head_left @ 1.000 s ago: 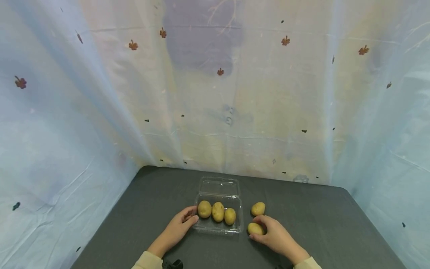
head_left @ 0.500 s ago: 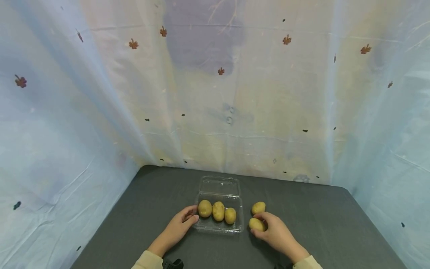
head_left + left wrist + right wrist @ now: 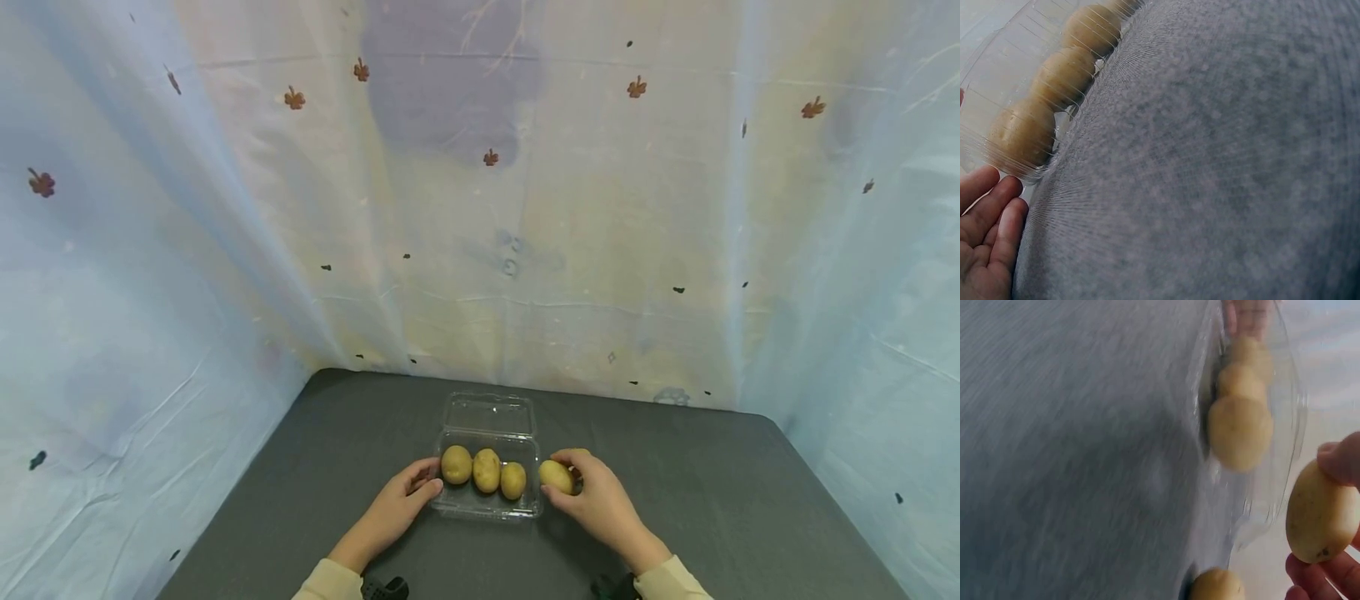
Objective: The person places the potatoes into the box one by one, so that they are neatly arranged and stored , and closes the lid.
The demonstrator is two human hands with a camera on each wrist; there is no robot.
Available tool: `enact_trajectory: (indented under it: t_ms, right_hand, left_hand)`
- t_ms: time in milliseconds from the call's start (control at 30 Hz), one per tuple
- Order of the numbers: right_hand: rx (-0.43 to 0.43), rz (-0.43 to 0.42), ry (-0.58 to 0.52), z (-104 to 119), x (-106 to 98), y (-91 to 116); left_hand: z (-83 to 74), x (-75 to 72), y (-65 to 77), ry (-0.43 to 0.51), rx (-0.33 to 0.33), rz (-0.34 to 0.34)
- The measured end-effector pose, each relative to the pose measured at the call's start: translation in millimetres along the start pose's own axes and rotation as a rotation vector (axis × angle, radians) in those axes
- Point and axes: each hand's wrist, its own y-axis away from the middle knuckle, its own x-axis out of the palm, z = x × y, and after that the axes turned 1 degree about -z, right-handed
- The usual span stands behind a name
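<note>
My right hand (image 3: pixel 603 500) pinches a potato (image 3: pixel 556 477) between thumb and fingers, raised just off the right side of a clear plastic clamshell container (image 3: pixel 480 508). In the right wrist view the held potato (image 3: pixel 1322 515) shows whole, apart from the parts under the fingertips. Three potatoes (image 3: pixel 486 471) lie in a row in the container, whose lid (image 3: pixel 490 414) is tipped back. My left hand (image 3: pixel 396 508) rests against the container's left end. Its fingers (image 3: pixel 1007 234) look relaxed along the outer wall in the left wrist view.
Another potato (image 3: pixel 1217 586) lies on the table right of the container, mostly hidden behind my right hand in the head view. The dark grey table (image 3: pixel 360 433) meets a hanging patterned curtain (image 3: pixel 570 333) at its back and sides.
My right hand has lifted its potato from the table and brought it left and away from me, to the container's right edge. The left hand and container stay in place.
</note>
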Motion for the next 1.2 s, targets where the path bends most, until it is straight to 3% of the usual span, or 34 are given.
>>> enact_trajectory:
  t_ms: [133,367,667,1200]
  right_hand:
    - [-0.008,-0.004,-0.040,12.1,9.5,-4.7]
    - [-0.079,0.074,-0.077,31.7,33.3,-12.3]
    - [-0.092,0.095,-0.082,41.2,57.4,-16.1]
    - [-0.120,0.099,-0.069,55.8,70.3,-19.3]
  left_hand:
    - [0.4,-0.7,-0.4,0.001,0.003,0.000]
    - [2.1,1.3,-2.6,-0.018,0.002,-0.002]
    - [2.4,3.5,-2.6,-0.027,0.006,-0.004]
    - [0.8,1.5,-0.8,-0.032,0.009,-0.015]
